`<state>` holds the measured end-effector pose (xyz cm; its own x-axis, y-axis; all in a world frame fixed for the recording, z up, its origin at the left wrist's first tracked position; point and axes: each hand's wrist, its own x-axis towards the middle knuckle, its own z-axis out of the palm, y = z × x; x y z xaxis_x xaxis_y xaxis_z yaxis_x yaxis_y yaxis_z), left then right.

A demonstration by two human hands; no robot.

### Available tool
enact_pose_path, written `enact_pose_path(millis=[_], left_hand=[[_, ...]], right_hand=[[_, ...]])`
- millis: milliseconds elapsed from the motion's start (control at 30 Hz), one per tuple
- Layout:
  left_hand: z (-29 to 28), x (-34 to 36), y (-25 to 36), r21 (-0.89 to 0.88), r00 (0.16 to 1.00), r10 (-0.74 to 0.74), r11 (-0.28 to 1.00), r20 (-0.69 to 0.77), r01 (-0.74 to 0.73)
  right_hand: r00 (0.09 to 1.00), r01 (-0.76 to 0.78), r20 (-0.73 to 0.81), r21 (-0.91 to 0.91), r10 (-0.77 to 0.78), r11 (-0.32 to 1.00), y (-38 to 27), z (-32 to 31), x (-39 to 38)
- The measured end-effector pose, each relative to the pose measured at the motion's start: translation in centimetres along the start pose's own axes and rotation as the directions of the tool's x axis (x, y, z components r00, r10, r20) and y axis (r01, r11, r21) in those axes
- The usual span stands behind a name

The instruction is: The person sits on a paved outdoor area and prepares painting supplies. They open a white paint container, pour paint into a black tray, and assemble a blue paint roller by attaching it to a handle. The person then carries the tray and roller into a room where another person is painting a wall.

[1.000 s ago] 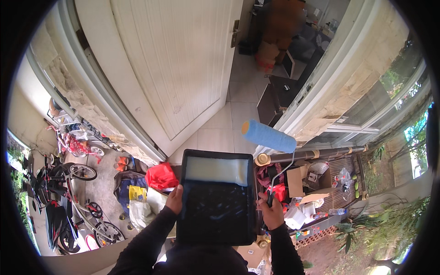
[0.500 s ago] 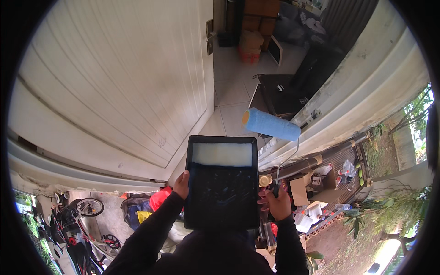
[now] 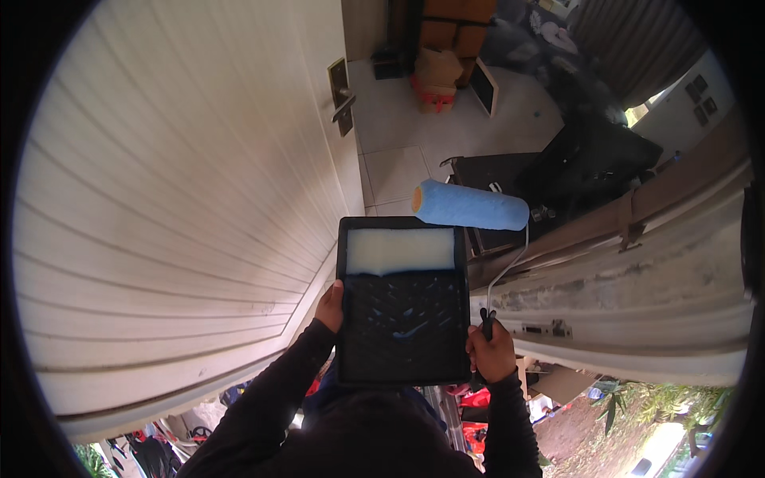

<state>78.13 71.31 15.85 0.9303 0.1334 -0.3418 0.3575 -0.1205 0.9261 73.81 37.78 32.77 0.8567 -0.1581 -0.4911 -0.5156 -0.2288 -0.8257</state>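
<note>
A black paint tray (image 3: 405, 350) is held in front of my body, with white paint (image 3: 401, 251) pooled in its far end and wet streaks on its ribbed slope. My left hand (image 3: 330, 307) grips the tray's left edge. Wrapped round the dark handle of a paint roller (image 3: 472, 207), my right hand (image 3: 492, 350) also lies against the tray's right edge. The roller's light blue sleeve sits just beyond the tray's far right corner, joined to the handle by a bent metal rod.
A white panelled door (image 3: 183, 191) with a metal handle (image 3: 343, 103) stands ajar on the left. The worn white door frame (image 3: 621, 311) runs along the right. Inside are a dark low table (image 3: 494, 171), stacked cardboard boxes (image 3: 437, 76) and a tiled floor (image 3: 394, 171).
I have moved forward into the doorway, carrying the tray and roller. The door and frame now pass closer on both sides, and more of the room shows. Both grips are kept.
</note>
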Motion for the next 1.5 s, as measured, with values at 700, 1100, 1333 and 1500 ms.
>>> enact_pose_path(millis=[700, 1100, 1333, 1500], left_hand=[[8.5, 34.7, 15.4, -0.104, 0.984, 0.121, 0.989, 0.129, -0.108], [16.0, 48.7, 22.8, -0.111, 0.997, 0.065, 0.991, -0.039, -0.069], [18.1, 57.3, 27.0, -0.002, 0.989, 0.018, 1.0, -0.149, -0.018], [19.0, 63.8, 28.6, -0.07, 0.961, 0.067, 0.994, -0.27, -0.088]], right_hand=[[0.987, -0.009, -0.157, 0.12, 0.028, 0.993, -18.3, -2.3, 23.2], [1.0, 0.026, -0.002, 0.103, -0.025, 0.994, -29.2, -8.6, 40.9], [0.996, 0.074, 0.055, 0.03, -0.076, 0.997, -32.7, -10.1, 48.8], [0.994, 0.08, 0.079, 0.025, -0.082, 0.996, -35.1, -9.5, 54.7]])
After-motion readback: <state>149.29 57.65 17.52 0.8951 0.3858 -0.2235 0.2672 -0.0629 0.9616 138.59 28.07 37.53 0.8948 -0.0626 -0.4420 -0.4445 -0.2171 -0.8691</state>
